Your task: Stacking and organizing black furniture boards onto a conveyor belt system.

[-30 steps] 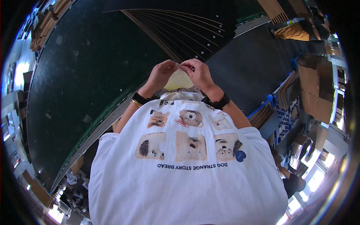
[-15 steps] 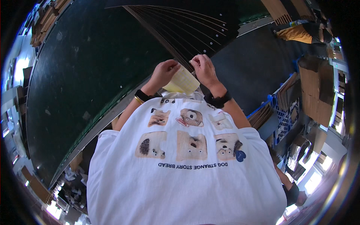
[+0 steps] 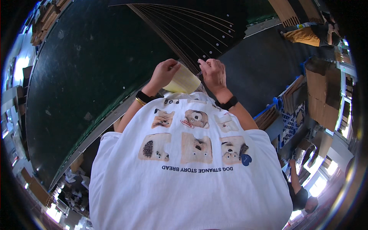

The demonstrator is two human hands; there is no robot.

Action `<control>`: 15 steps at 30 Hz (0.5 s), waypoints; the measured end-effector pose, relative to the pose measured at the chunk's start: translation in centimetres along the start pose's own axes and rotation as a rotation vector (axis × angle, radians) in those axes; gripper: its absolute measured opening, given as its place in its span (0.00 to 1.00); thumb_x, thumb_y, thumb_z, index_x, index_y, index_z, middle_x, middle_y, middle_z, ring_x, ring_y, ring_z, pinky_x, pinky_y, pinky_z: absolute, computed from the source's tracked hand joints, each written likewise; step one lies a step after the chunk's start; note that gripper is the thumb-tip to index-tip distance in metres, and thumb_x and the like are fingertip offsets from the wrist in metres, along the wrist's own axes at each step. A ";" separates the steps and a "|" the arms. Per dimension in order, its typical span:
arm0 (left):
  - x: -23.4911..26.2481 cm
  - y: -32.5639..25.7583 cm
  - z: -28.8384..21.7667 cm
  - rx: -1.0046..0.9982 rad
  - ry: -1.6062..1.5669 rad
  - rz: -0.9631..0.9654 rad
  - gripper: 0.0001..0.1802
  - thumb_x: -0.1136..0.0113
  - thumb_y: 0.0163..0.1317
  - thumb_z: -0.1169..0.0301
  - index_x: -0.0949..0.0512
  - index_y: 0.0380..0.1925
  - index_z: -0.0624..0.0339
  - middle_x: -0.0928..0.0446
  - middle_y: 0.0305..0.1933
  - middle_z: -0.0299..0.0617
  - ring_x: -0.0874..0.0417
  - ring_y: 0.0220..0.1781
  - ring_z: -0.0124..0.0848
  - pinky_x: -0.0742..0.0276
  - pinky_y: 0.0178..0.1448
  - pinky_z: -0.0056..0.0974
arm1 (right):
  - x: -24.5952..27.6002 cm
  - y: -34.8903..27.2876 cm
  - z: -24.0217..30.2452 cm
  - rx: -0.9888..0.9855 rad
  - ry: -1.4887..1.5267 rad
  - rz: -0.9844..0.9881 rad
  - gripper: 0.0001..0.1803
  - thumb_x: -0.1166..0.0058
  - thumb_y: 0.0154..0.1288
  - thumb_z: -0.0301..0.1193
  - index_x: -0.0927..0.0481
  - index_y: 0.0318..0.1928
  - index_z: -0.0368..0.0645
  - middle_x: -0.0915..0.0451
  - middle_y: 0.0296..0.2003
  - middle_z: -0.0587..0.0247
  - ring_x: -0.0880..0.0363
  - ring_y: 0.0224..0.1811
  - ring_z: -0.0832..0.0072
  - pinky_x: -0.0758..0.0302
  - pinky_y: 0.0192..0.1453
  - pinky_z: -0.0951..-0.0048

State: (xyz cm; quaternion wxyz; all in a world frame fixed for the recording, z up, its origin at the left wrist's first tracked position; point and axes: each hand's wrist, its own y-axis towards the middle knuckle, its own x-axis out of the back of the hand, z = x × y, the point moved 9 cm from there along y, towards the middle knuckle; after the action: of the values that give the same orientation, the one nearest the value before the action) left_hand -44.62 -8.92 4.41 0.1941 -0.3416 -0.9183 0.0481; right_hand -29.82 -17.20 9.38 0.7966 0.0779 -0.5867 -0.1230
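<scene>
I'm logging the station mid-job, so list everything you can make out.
Sheet: one, pale yellow, upper centre
Fanned boards: several, black with brown edges, top centre
Round dots: several, pale, on the boards
Tabletop: one, dark green, left
Cardboard sheets: several, brown, right, upper right and upper left
Lattice panel: one, blue, right
Co-workers: two, mustard trousers upper right, dark top lower right
T-shirt: one, white with prints, centre
Wristbands: two, black, one per wrist
Left hand: one, bare, pinching the sheet
Right hand: one, bare, right of the sheet
</scene>
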 end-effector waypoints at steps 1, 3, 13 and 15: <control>0.2 0.0 0.1 0.000 0.012 -0.014 0.12 0.44 0.59 0.67 0.23 0.34 0.66 0.22 0.28 0.46 0.22 0.29 0.33 0.27 0.36 0.34 | 0.3 -0.1 0.3 0.000 -0.002 0.000 0.11 0.47 0.57 0.32 0.21 0.41 0.48 0.28 0.32 0.65 0.29 0.38 0.67 0.33 0.43 0.66; 0.1 0.1 0.8 0.026 -0.010 0.006 0.12 0.44 0.59 0.67 0.23 0.35 0.66 0.22 0.28 0.46 0.22 0.30 0.33 0.27 0.37 0.34 | -0.1 -0.3 1.2 0.024 -0.124 0.063 0.14 0.47 0.57 0.31 0.21 0.45 0.49 0.29 0.33 0.67 0.30 0.40 0.70 0.33 0.44 0.67; -1.7 -0.3 0.1 -0.065 -0.208 0.180 0.07 0.49 0.64 0.73 0.27 0.38 0.65 0.28 0.33 0.32 0.31 0.36 0.19 0.31 0.42 0.26 | 0.3 1.9 2.1 0.007 0.471 0.072 0.09 0.44 0.55 0.29 0.20 0.37 0.42 0.23 0.33 0.61 0.24 0.36 0.68 0.28 0.40 0.68; -1.9 -0.5 -0.5 -0.065 -0.196 0.190 0.06 0.50 0.64 0.73 0.27 0.38 0.65 0.28 0.33 0.32 0.31 0.36 0.19 0.31 0.42 0.26 | -1.2 2.1 1.7 -0.230 0.785 0.174 0.08 0.43 0.56 0.28 0.20 0.36 0.38 0.21 0.31 0.59 0.21 0.32 0.72 0.25 0.35 0.75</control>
State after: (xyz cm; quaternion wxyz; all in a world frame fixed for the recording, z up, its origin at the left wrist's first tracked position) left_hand -43.40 -10.56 4.41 0.0868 -0.4269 -0.8974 0.0700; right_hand -31.59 -14.84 9.38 0.9707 -0.0205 -0.2254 -0.0808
